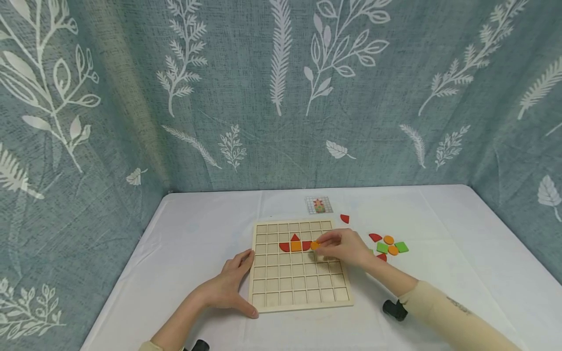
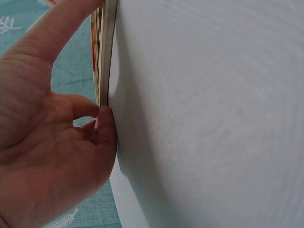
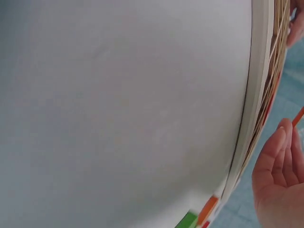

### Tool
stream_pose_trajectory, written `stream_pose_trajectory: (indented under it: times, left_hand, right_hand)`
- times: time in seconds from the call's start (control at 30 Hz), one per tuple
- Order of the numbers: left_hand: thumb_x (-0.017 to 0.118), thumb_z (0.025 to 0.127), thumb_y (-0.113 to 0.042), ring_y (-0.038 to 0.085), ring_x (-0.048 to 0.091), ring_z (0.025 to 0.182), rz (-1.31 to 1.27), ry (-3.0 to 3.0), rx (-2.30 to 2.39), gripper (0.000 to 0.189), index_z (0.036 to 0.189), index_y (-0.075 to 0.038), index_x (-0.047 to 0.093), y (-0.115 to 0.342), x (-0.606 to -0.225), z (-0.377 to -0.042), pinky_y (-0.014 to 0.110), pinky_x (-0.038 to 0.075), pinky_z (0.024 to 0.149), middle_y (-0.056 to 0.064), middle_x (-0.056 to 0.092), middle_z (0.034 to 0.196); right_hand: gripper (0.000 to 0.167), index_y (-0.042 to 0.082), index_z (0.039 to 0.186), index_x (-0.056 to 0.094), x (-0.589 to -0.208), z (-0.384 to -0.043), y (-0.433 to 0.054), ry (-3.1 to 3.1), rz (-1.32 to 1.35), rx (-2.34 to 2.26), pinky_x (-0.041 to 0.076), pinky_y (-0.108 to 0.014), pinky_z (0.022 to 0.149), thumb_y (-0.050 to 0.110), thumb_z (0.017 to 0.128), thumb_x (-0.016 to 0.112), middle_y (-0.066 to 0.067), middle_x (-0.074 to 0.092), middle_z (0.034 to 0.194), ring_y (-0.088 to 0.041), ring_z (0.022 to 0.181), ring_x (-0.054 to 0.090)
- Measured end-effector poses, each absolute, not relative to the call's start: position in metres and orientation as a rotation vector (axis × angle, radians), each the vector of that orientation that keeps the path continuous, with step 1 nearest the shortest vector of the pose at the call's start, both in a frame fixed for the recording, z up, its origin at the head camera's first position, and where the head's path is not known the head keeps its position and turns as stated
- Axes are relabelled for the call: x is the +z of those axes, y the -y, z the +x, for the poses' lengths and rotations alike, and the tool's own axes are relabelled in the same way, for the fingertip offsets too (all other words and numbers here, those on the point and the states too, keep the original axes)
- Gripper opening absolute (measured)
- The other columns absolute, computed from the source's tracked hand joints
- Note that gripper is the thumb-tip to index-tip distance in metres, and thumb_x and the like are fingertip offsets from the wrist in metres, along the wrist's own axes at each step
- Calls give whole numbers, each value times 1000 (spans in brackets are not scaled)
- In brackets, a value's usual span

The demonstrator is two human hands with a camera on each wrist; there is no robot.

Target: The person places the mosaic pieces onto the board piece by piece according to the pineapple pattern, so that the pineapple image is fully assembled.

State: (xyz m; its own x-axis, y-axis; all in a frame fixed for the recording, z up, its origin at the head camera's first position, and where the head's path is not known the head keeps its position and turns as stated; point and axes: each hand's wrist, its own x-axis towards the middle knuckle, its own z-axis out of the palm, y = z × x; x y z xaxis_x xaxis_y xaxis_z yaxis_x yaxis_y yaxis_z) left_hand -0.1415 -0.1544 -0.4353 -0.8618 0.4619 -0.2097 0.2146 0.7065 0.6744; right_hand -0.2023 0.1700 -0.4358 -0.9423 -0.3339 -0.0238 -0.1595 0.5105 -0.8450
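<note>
A wooden grid board [image 1: 298,298] lies on the table. In one row of its cells sit an orange square [image 1: 296,246] and red quarter-round pieces on both sides of it, with a red triangle [image 1: 295,237] above the square. My right hand [image 1: 344,246] pinches an orange disc [image 1: 314,245] over the right part of that row. The disc shows edge-on [image 3: 298,116] in the right wrist view. My left hand [image 1: 228,285] rests against the board's left side, fingers along the edge and thumb near the front left corner.
Right of the board lie loose pieces: orange discs [image 1: 388,240], green squares [image 1: 401,246] and red quarter-rounds [image 1: 375,237]. Another red quarter-round [image 1: 345,218] lies behind the right hand, near a pattern card [image 1: 319,205]. A patterned curtain [image 1: 263,146] hangs behind the white table [image 1: 206,219].
</note>
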Motion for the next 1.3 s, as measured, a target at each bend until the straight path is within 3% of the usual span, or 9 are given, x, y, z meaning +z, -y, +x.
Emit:
stream_pose_trajectory:
  times: [0.23, 0.6, 1.03, 1.3]
  left_hand:
    - [94, 53, -43, 39, 16, 141, 518, -2544, 953, 136, 154, 3, 15, 154, -435, -142, 62, 25, 108, 19, 11, 159]
    - [94, 53, -42, 40, 16, 140, 515, -2549, 945, 136, 153, 4, 15, 153, -433, -142, 62, 26, 108, 20, 11, 159]
    - [94, 53, -40, 40, 14, 141, 524, -2544, 959, 135, 153, 4, 15, 155, -433, -142, 62, 25, 108, 20, 11, 159]
    - [94, 54, -41, 41, 15, 141, 516, -2544, 942, 135, 154, 4, 15, 154, -430, -141, 62, 25, 108, 20, 10, 159]
  right_hand:
    - [22, 13, 95, 74, -438, -206, -147, -2609, -590, -1289, 51, -27, 67, 27, 79, 81, 8, 68, 80, -9, 73, 63]
    - [15, 8, 89, 71, -438, -204, -128, -2666, -812, -1139, 49, -22, 63, 16, 80, 81, 10, 60, 71, -5, 65, 55]
    - [7, 5, 91, 78, -439, -202, -127, -2692, -897, -1174, 51, -20, 68, 7, 85, 75, 1, 73, 85, -9, 77, 65]
    - [6, 8, 89, 79, -438, -202, -131, -2700, -908, -1187, 52, -22, 69, 8, 86, 74, 3, 72, 85, -9, 78, 64]
